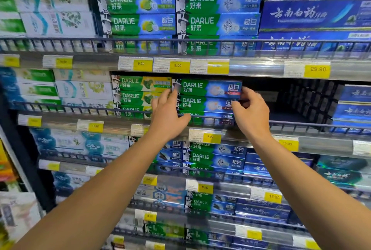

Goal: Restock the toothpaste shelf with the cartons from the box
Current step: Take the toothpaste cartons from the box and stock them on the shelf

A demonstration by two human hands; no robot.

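Note:
A green-and-blue Darlie toothpaste carton [206, 88] lies on top of a stack of like cartons [202, 106] on the middle shelf. My left hand [167, 112] grips its left end, fingers at the carton's edge and thumb over the shelf's front rail [281, 124]. My right hand [251, 111] pinches its right end between thumb and fingertips. The supply box is out of view.
A dark empty gap [291, 105] opens right of the stack, with blue cartons [353, 107] beyond it. Green Darlie cartons [138, 91] stand left of the stack. Shelves above and below are full of cartons, behind wire rails and yellow price tags [210, 137].

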